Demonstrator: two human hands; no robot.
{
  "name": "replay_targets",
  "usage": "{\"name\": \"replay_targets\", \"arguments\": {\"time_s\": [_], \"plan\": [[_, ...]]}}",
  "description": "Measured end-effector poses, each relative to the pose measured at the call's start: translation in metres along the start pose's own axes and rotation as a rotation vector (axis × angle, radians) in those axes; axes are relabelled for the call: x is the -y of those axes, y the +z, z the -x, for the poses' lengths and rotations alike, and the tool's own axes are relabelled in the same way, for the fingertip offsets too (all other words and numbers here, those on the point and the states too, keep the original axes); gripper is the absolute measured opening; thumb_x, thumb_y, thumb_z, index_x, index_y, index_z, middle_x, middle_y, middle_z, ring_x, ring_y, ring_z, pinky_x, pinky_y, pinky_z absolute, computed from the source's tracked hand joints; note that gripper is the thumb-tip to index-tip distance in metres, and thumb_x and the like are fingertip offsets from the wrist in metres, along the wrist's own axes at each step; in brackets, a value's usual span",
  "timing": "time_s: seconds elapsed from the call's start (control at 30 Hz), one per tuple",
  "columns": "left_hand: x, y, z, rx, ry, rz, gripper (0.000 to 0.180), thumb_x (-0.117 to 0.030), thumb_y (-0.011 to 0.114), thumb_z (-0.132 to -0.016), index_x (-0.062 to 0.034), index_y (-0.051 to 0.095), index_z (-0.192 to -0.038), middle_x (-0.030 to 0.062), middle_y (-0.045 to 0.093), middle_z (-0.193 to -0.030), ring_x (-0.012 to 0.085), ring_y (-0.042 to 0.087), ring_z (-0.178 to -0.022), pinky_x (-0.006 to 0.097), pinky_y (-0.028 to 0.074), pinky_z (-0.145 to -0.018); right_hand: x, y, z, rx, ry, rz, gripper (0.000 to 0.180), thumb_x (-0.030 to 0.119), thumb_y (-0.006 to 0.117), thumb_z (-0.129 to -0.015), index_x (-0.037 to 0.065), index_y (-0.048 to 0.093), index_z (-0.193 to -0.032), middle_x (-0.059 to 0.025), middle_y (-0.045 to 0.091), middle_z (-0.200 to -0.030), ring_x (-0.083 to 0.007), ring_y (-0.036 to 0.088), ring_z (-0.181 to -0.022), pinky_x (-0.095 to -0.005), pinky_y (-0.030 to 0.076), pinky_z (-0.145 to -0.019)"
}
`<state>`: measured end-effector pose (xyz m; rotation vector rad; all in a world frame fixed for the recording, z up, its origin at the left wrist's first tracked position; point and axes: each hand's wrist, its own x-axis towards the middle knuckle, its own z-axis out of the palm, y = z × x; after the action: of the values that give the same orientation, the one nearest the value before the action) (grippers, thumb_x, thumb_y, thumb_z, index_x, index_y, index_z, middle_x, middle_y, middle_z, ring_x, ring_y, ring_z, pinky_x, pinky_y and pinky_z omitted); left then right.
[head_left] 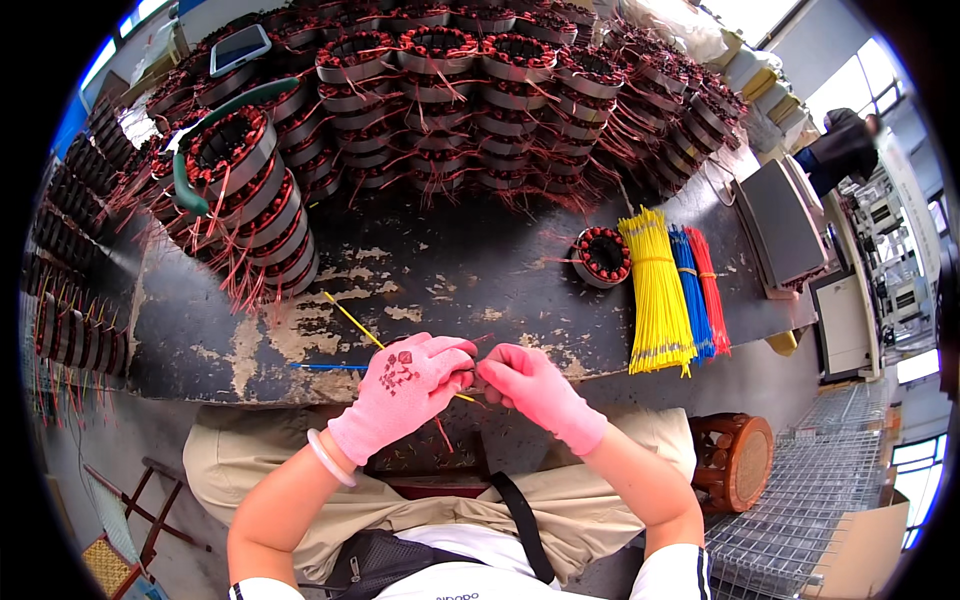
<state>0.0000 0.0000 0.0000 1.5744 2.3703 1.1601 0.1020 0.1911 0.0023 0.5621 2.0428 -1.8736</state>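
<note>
Left hand (410,385) in pink glove, fingers pinched shut on yellow wire (352,322) running up-left across worktable (450,270). Right hand (530,385) pinched closed against it at wire ends. Judgement: keep pinch close to ends, wire taut. Yellow wire bundle (658,290) at right.

Both forearms are entering from the lower edge, bare, converging at centre. Left hand (405,390) and right hand (540,392), both in pink gloves, are meeting fingertip to fingertip, each grip pinching closed; a pale bangle is circling the left wrist
</note>
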Motion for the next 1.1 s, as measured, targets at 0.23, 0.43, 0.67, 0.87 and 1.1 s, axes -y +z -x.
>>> {"name": "replay_targets", "arguments": {"time_s": [0.23, 0.43, 0.67, 0.87, 1.1], "plan": [[-0.003, 0.003, 0.000, -0.013, -0.046, 0.002, 0.015, -0.014, 0.074, -0.083, -0.0095, 0.071, -0.097, 0.0038, 0.073, -0.110, 0.0270, 0.067, -0.088, 0.039, 0.055, -0.081, -0.001, 0.005, 0.007, -0.476, -1.041, 1.100, 0.027, 0.014, 0.079, -0.077, 0.014, 0.069, -0.102, -0.0026, 0.069, -0.101, -0.0233, 0.066, -0.085, -0.0389, 0.051, -0.075], [0.001, 0.004, 0.000, -0.005, 0.011, -0.056, 0.021, -0.017, 0.072, -0.085, -0.0095, 0.068, -0.104, 0.0029, 0.071, -0.109, 0.0258, 0.068, -0.090, 0.038, 0.056, -0.080, -0.003, 0.012, 0.002, -0.396, -0.932, 0.899, 0.018, 0.004, 0.074, -0.080, 0.011, 0.066, -0.095, -0.0051, 0.063, -0.087, -0.0278, 0.061, -0.078, -0.0404, 0.047, -0.074], [-0.008, -0.027, 0.000, -0.052, -0.022, -0.083, 0.016, -0.008, 0.071, -0.084, -0.0073, 0.070, -0.100, 0.0080, 0.071, -0.117, 0.0299, 0.067, -0.098, 0.041, 0.055, -0.086, -0.007, 0.001, 0.004, -0.322, -0.974, 1.085, 0.038, 0.011, 0.073, -0.080, 0.020, 0.071, -0.117, -0.0008, 0.059, -0.086, -0.0229, 0.059, -0.081, -0.0382, 0.048, -0.073], [-0.006, -0.022, 0.004, -0.094, 0.000, -0.236, 0.027, -0.005, 0.065, -0.089, -0.0061, 0.067, -0.116, 0.0100, 0.066, -0.127, 0.0328, 0.062, -0.114, 0.044, 0.048, -0.099, -0.013, -0.010, -0.009, -0.282, -1.024, 1.250, 0.042, 0.017, 0.071, -0.082, 0.027, 0.071, -0.122, 0.0018, 0.059, -0.091, -0.0200, 0.060, -0.083, -0.0370, 0.050, -0.076], [0.002, -0.003, 0.005, -0.076, -0.056, -0.224, 0.030, -0.009, 0.060, -0.094, -0.0070, 0.064, -0.124, 0.0127, 0.065, -0.125, 0.0357, 0.060, -0.115, 0.046, 0.046, -0.102, -0.015, -0.056, 0.024, -0.610, -0.871, 0.839, 0.028, 0.016, 0.074, -0.086, 0.015, 0.069, -0.113, -0.0046, 0.067, -0.096, -0.0281, 0.066, -0.089, -0.0406, 0.052, -0.077]]}}
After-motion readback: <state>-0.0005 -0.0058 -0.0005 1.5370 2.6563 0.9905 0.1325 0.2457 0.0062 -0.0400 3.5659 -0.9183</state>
